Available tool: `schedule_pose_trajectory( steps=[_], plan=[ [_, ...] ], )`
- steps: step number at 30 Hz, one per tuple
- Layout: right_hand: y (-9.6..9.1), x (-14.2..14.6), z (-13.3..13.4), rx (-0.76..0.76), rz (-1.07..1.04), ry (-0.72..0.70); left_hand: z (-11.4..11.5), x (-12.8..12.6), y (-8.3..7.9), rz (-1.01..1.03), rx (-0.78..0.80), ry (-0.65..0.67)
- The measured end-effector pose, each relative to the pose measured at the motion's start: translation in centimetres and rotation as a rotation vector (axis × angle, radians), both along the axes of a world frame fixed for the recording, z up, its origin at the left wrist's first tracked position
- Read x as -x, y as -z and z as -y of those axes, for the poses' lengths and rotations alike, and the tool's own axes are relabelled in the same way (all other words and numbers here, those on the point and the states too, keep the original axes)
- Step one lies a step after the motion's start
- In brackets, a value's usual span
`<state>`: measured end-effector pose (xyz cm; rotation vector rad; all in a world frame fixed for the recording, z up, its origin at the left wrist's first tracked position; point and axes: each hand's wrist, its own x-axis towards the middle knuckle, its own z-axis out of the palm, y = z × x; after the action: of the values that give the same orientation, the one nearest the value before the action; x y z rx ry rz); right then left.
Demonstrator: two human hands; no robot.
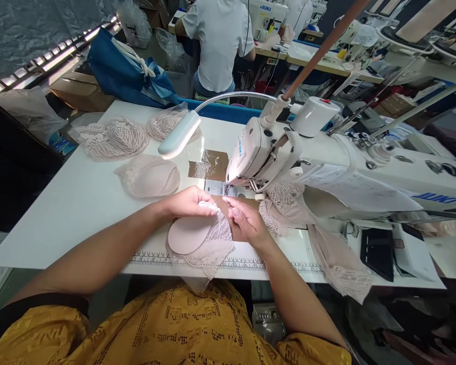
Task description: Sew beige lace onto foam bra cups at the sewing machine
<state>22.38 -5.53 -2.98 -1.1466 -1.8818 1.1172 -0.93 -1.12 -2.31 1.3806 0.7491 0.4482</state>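
My left hand point(188, 203) is closed in a pinch on the top edge of a beige bra cup with lace point(197, 238), just in front of the needle of the white sewing machine point(289, 157). My right hand point(247, 220) rests on the lace at the cup's right side, fingers bent and pressing the fabric down. The cup lies on the white table point(79, 203), its lace hanging over the front edge near a printed ruler point(228, 263).
Beige cups point(148, 177) and lace pieces point(114, 139) lie at the far left of the table. A gooseneck lamp point(178, 134) hangs over the middle. Sewn lace pieces point(338, 263) trail off to the right. A person in a white shirt point(220, 45) sits at the bench ahead.
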Motion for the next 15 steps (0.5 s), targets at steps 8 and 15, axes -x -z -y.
schedule_pose_trajectory(
  steps=[8, 15],
  plan=[
    [-0.6, 0.3, 0.2, 0.105, -0.042, -0.035, 0.3, -0.2, 0.1, 0.001, 0.045, -0.070],
    [-0.5, 0.9, 0.2, 0.116, -0.065, -0.014, 0.3, -0.5, 0.0, 0.009, 0.063, -0.050]
  ],
)
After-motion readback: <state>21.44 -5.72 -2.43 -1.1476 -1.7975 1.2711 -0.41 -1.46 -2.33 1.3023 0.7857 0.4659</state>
